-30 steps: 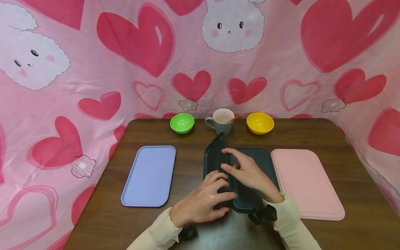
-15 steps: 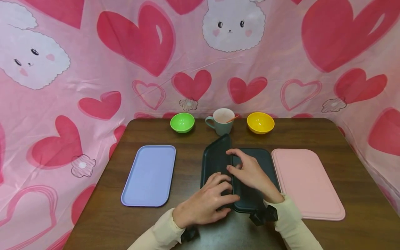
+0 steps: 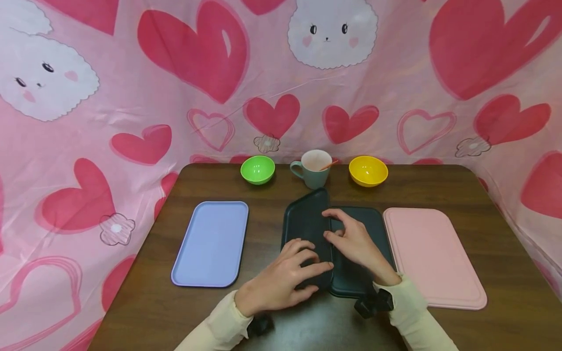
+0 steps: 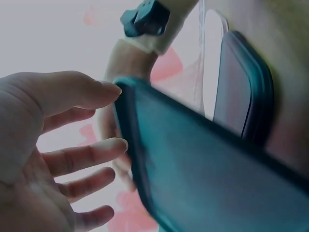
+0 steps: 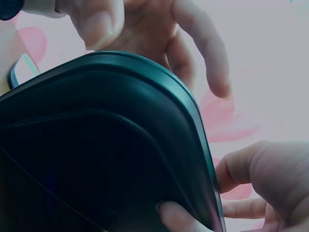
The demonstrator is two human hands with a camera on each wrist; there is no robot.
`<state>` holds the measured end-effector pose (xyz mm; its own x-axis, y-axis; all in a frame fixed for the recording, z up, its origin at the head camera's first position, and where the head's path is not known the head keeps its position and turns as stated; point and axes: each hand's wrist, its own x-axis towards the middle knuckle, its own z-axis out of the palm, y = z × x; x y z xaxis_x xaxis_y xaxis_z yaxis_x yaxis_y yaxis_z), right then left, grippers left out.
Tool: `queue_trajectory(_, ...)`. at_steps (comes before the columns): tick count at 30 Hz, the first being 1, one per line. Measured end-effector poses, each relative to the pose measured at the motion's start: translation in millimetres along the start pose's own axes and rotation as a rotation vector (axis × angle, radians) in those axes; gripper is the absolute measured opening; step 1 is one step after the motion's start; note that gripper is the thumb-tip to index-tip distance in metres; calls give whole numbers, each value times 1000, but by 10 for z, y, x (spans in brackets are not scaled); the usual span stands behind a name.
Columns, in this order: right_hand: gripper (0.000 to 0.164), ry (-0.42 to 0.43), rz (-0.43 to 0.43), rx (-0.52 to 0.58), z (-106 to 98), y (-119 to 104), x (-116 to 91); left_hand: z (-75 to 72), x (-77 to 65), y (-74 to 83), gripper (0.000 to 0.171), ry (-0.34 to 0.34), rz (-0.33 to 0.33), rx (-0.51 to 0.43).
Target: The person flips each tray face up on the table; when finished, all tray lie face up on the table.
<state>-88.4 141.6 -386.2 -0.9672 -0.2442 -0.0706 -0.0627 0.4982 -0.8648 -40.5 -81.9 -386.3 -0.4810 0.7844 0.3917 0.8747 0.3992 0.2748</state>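
Note:
A dark green tray (image 3: 306, 219) stands tilted on the table in the head view, its right side raised. My right hand (image 3: 354, 243) pinches that raised edge; in the right wrist view its thumb (image 5: 177, 216) lies on the tray's face and the fingers are behind. My left hand (image 3: 285, 280) is at the near end of the tray. Seen from the left wrist, its thumb and index fingertips touch the edge by the corner, other fingers loosely spread. A second dark tray (image 3: 351, 278) lies flat, partly hidden under the right hand.
A lavender tray (image 3: 210, 243) lies to the left, and a pink tray or board (image 3: 432, 256) adjoins the flat dark tray on the right. Along the back stand a green bowl (image 3: 257, 170), a mug (image 3: 315, 175) with an orange stick, and a yellow bowl (image 3: 368, 171).
The tilted tray's raised edge has shifted right and more of its face shows. My right hand has moved slightly right with it; my left hand has drawn back slightly left over the last half second.

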Motion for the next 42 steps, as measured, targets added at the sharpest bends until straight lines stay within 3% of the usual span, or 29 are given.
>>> queue_trajectory(8, 47, 22, 14, -8, -9, 43, 4, -74, -141, -238, 50, 86, -171, -52)
queue_trajectory(15, 47, 15, 25, 2, -7, 97, -2, 18, -246, -378, 51, 88, -465, -144)
queue_trajectory(18, 48, 15, 30, 9, -12, 119, -3, 58, -275, -405, 52, 82, -547, -173)
queue_trajectory(24, 47, 16, 46, 33, -21, 166, -1, 128, -320, -460, 52, 82, -631, -206)
queue_trajectory(30, 47, 33, 69, 83, -9, 216, 4, 221, -378, -517, 51, 30, -724, -271)
queue_trajectory(42, 45, 73, 86, 172, 16, 291, 0, 260, -428, -559, 52, -15, -796, -414)
